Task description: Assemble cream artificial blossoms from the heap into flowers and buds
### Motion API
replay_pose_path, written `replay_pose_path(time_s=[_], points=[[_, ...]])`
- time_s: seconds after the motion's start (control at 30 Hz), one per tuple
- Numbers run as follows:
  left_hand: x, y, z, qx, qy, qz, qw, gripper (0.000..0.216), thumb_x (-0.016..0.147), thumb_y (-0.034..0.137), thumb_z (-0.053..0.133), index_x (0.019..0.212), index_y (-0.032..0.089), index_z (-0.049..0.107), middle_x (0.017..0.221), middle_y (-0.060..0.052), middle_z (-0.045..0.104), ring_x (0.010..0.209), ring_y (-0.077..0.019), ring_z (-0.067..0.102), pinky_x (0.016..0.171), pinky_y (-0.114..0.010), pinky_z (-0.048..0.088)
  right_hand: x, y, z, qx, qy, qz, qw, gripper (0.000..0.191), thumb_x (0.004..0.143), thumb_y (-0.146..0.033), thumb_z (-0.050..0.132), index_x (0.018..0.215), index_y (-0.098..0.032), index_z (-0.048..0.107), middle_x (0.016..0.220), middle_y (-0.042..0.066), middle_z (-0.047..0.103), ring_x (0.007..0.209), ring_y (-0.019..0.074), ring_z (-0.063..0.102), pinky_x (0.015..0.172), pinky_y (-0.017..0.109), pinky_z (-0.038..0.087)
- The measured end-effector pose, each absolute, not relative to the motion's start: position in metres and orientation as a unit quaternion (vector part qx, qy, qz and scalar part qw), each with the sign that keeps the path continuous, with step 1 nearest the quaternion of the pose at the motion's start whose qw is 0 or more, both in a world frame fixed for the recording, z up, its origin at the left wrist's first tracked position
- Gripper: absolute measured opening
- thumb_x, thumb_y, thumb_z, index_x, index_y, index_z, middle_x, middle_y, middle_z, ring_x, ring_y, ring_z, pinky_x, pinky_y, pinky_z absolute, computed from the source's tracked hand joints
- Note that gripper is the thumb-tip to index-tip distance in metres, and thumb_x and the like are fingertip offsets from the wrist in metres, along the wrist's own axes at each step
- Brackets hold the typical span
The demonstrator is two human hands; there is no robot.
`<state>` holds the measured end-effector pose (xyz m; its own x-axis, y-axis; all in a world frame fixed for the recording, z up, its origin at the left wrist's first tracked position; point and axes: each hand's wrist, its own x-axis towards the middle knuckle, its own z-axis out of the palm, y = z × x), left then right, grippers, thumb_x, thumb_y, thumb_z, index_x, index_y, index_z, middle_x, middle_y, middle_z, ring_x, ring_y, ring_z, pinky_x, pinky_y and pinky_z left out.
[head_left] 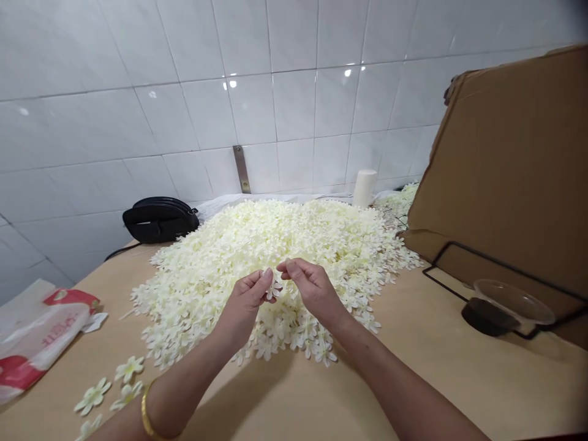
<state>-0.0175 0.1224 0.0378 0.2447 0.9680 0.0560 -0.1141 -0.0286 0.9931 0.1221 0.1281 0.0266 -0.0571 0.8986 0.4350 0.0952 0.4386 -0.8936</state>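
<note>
A large heap of pale cream artificial flowers (202,263) covers the middle of the table. Just in front of the heap, my left hand (245,300) pinches a small white flower (274,288) between thumb and fingers. Close beside it on the right, my right hand (315,291) has its thumb and fingertips pressed together near the same flower. Whatever sits between those right fingertips is too small to make out. A yellow bangle (146,410) circles my left wrist.
Several loose flowers (93,396) lie at the front left, near a red-and-white plastic bag (50,337). A black pouch (160,219) sits behind. On the right stand a cardboard box (509,184), a black wire frame (505,263) and a clear bowl (514,301). A white roll (364,188) stands by the wall.
</note>
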Motion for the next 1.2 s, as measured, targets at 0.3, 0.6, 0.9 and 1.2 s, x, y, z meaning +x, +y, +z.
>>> replay_pose_path(time_s=[0.3,0.6,0.9,1.2], points=[[-0.002,0.122,0.036,0.539,0.393,0.458,0.587,0.032,0.074,0.040,0.058,0.058,0.016,0.045,0.044,0.007,0.038,0.045,-0.0067,0.040,0.049,-0.020,0.031,0.128,0.133,0.025,-0.414,-0.622,0.354,0.563,0.022,0.079,-0.031,0.047,0.061,-0.018,0.046,0.056,-0.004,0.045,0.051,0.0089,0.043,0.051,0.022,0.037],[-0.043,0.139,0.056,0.599,0.513,0.455,0.414,0.032,0.066,0.039,0.063,0.052,0.015,0.048,0.052,0.004,0.045,0.049,-0.0065,0.037,0.048,-0.020,0.030,0.140,0.144,0.017,-0.496,-0.629,0.179,0.571,0.020,0.077,-0.024,0.047,0.058,-0.019,0.044,0.063,0.000,0.047,0.067,0.0156,0.043,0.066,0.029,0.033],[-0.026,0.137,0.051,0.645,0.504,0.444,0.364,0.022,0.062,0.033,0.065,0.058,0.015,0.053,0.044,0.007,0.038,0.041,-0.0053,0.030,0.042,-0.020,0.024,0.135,0.145,0.008,-0.519,-0.650,0.098,0.546,0.014,0.078,-0.023,0.048,0.064,-0.019,0.050,0.072,0.003,0.054,0.078,0.0196,0.045,0.074,0.033,0.034],[-0.016,0.167,0.036,0.712,0.491,0.420,0.274,0.018,0.069,0.028,0.055,0.058,0.014,0.054,0.048,0.004,0.044,0.045,-0.0072,0.036,0.044,-0.020,0.028,0.132,0.146,0.002,-0.529,-0.672,0.063,0.515,0.013,0.078,-0.023,0.049,0.067,-0.019,0.054,0.075,0.003,0.057,0.081,0.0187,0.046,0.073,0.031,0.035]])
